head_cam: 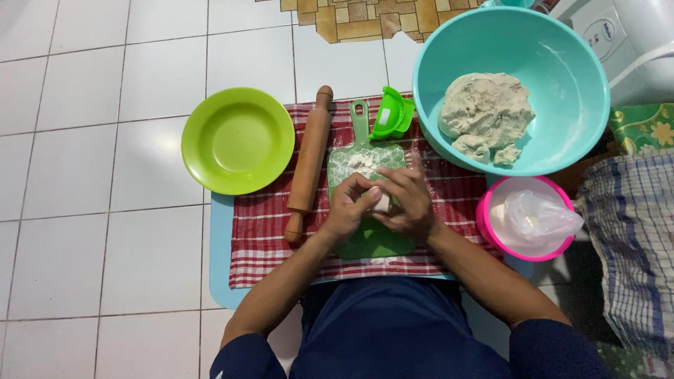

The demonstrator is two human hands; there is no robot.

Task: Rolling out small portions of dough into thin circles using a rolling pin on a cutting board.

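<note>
A small dough piece (382, 203) is being pinched between both hands directly above the green board (372, 242). The left hand (349, 208) is being curled around it from one side, while the right hand (407, 200) is being closed over it from the other, fingers bent inward. The board, dusted with flour at its far end, is being supported by a red checked cloth (260, 238), which is itself being carried by a pale blue mat (219, 260) on a white tiled floor (91, 140).

Left of the board, a wooden rolling pin (309, 161) is lying on the cloth, and beyond that a lime plate (237, 140) is resting on the tiles. Just behind the board, a green dumpling press (391, 114) is sitting. To the board's far right, a lump of dough (486, 116) is being held in a teal bowl (562, 56); nearer right, a clear bag (537, 217) is lying in a pink bowl (491, 235). A patterned tile patch (365, 17) is showing at the far edge.
</note>
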